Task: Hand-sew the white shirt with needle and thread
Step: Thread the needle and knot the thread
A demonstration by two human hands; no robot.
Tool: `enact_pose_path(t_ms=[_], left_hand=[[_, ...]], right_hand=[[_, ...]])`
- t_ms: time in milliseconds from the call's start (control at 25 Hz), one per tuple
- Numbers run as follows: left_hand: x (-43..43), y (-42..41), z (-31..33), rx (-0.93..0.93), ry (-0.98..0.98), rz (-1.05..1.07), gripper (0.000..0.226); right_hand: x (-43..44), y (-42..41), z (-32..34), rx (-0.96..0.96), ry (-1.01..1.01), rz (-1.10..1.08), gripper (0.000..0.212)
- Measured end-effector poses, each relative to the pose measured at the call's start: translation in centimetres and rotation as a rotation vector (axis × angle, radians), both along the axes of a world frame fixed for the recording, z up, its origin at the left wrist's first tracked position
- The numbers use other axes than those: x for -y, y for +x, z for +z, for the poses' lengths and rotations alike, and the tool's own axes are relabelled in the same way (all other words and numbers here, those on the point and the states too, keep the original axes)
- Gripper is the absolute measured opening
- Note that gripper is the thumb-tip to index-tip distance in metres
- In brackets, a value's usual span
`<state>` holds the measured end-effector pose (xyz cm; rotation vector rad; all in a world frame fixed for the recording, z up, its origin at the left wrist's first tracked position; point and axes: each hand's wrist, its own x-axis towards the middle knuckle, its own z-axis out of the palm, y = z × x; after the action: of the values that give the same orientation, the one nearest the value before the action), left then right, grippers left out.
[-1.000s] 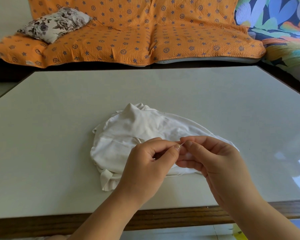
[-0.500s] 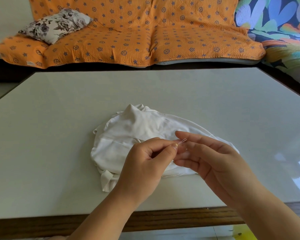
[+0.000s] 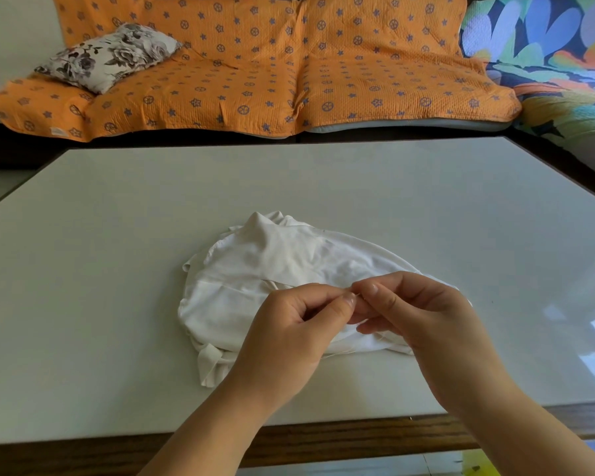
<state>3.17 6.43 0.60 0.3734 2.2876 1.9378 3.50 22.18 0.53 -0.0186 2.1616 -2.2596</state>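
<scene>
The white shirt (image 3: pixel 261 269) lies crumpled in the middle of the white table (image 3: pixel 100 269). Both my hands hover just above its near right part. My left hand (image 3: pixel 289 334) pinches the thin needle (image 3: pixel 358 295) between thumb and forefinger. My right hand (image 3: pixel 423 314) meets it fingertip to fingertip, its thumb and forefinger pinching at the needle's tip. A fine white thread (image 3: pixel 340 352) trails from under my hands along the shirt's near edge. Most of the needle is hidden by my fingers.
The table has a dark wooden front edge (image 3: pixel 323 438). Behind it stands a sofa with an orange star-patterned cover (image 3: pixel 289 70) and a floral cushion (image 3: pixel 110 56). A colourful patterned cover (image 3: pixel 547 56) lies at the right.
My right hand's fingers, stretched out half a second ago, have curled back in and closed on the needle tip beside my left fingertips. The shirt has not moved.
</scene>
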Motion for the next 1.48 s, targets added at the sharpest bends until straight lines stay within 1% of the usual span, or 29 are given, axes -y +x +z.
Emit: enact_pose_path(t_ms=[120, 240, 320, 400, 520, 600, 680, 720, 800, 920, 1000, 1080, 1200, 1320, 1480], left_hand=[[-0.1, -0.2, 0.0, 0.058, 0.039, 0.020, 0.023], [-0.1, -0.4, -0.3, 0.132, 0.082, 0.038, 0.023], [0.0, -0.6, -0.6, 0.190, 0.126, 0.046, 0.024], [0.1, -0.7, -0.6, 0.312, 0.258, 0.044, 0.022], [0.0, -0.7, -0.4, 0.554, 0.555, 0.005, 0.012], [-0.2, -0.7, -0.7, 0.687, 0.745, -0.017, 0.012], [-0.3, -0.7, -1.1, 0.752, 0.857, -0.005, 0.015], [-0.4, -0.7, -1.1, 0.751, 0.862, 0.005, 0.017], [-0.4, -0.7, -1.1, 0.682, 0.766, 0.031, 0.021], [-0.3, -0.6, -0.9, 0.444, 0.480, 0.082, 0.027], [-0.3, -0.5, -1.0, 0.300, 0.329, 0.094, 0.020], [-0.1, -0.6, -1.3, 0.165, 0.188, 0.103, 0.019], [0.2, -0.6, -1.7, -0.112, -0.054, 0.085, 0.021], [0.1, -0.7, -2.0, -0.264, -0.166, 0.095, 0.020], [0.0, -0.7, -2.2, -0.467, -0.280, 0.130, 0.015]], right_hand=[[0.1, 0.1, 0.0, -0.067, 0.123, -0.033, 0.014], [0.3, 0.1, 0.1, -0.104, 0.171, -0.048, 0.015], [0.3, 0.1, 0.2, -0.130, 0.197, -0.054, 0.020], [0.4, 0.2, 0.2, -0.146, 0.212, -0.071, 0.024], [0.6, 0.3, -0.1, -0.184, 0.272, -0.099, 0.015], [0.7, 0.3, -0.4, -0.233, 0.321, -0.119, 0.012], [0.7, 0.3, -0.8, -0.268, 0.349, -0.143, 0.013], [0.7, 0.3, -1.0, -0.291, 0.371, -0.152, 0.013], [0.8, 0.3, -1.1, -0.358, 0.447, -0.159, 0.012], [0.8, 0.4, -0.9, -0.396, 0.486, -0.170, 0.015], [0.7, 0.6, -0.6, -0.395, 0.489, -0.171, 0.015], [0.6, 0.7, -0.5, -0.354, 0.482, -0.153, 0.014], [0.4, 0.9, -0.4, -0.235, 0.443, -0.122, 0.015], [0.3, 1.1, -0.1, -0.170, 0.436, -0.115, 0.017], [0.3, 1.1, 0.1, -0.134, 0.458, -0.124, 0.017]])
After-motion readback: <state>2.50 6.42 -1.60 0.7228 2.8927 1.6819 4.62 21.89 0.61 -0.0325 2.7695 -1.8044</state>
